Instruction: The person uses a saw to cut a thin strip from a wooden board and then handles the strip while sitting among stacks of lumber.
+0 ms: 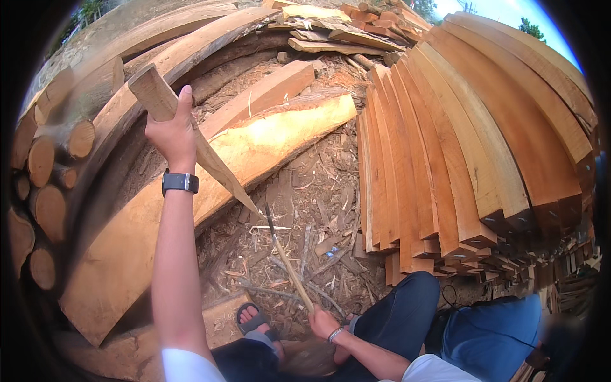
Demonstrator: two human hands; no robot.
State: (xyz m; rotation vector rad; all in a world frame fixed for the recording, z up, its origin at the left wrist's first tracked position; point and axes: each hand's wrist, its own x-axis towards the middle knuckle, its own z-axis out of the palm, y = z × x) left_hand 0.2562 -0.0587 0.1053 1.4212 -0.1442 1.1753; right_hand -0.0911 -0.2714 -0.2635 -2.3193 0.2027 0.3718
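Note:
My left hand (172, 140), with a dark watch on the wrist, grips a rough wooden stake (219, 169) near its thick upper end. The stake slants down to the right and narrows to a pale, cut point. Low in the middle, my right hand (324, 323) is wrapped round a tool's long wooden handle (291, 267). A thin dark blade (270, 219), seen nearly edge-on, tops that handle close beside the stake's point. Whether blade and wood touch, I cannot tell. Behind the stake lies a long, broad plank (137, 239).
Stacked sawn beams (445, 159) rise along the right. Round log ends (51, 210) are piled at the left, and slabs (344, 38) lie at the back. Chips and bark cover the ground (312, 184). A sandaled foot (258, 318) rests near the plank; blue cloth (490, 331) shows lower right.

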